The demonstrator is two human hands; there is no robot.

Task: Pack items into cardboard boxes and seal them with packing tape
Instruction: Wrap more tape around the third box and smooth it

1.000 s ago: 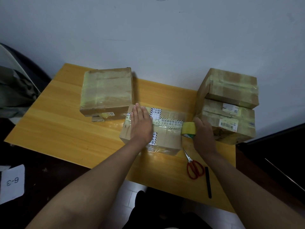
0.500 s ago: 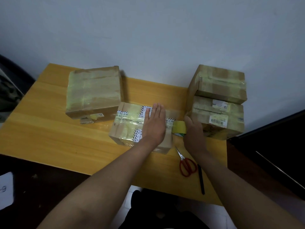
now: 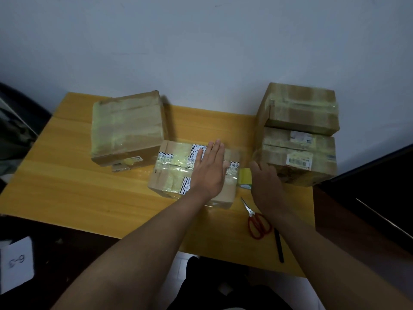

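A small cardboard box (image 3: 176, 171), crossed with yellowish tape and black-and-white striped labels, sits near the middle of the wooden surface (image 3: 67, 189). The left hand (image 3: 209, 170) lies flat on the box's top, fingers straight and together, pressing down on the right half of the lid. The right hand (image 3: 266, 186) is just beside the box's right end, curled over a roll of yellow packing tape (image 3: 244, 181) that it grips from the right side; the roll sits against the box's right edge, and the fingers around it are mostly hidden behind the back of the hand.

To the left and further back, a larger taped box (image 3: 127, 126) rests on the surface, touching the small box's far left corner. At the right, two taped boxes are stacked: the upper box (image 3: 299, 108) on the lower box (image 3: 297, 157), which carries printed labels. Red-handled scissors (image 3: 257, 218) lie on the surface under the right wrist, with a black pen (image 3: 279, 245) just beside them. A white card (image 3: 16, 262) marked "6-3" lies on the dark floor at the lower left.
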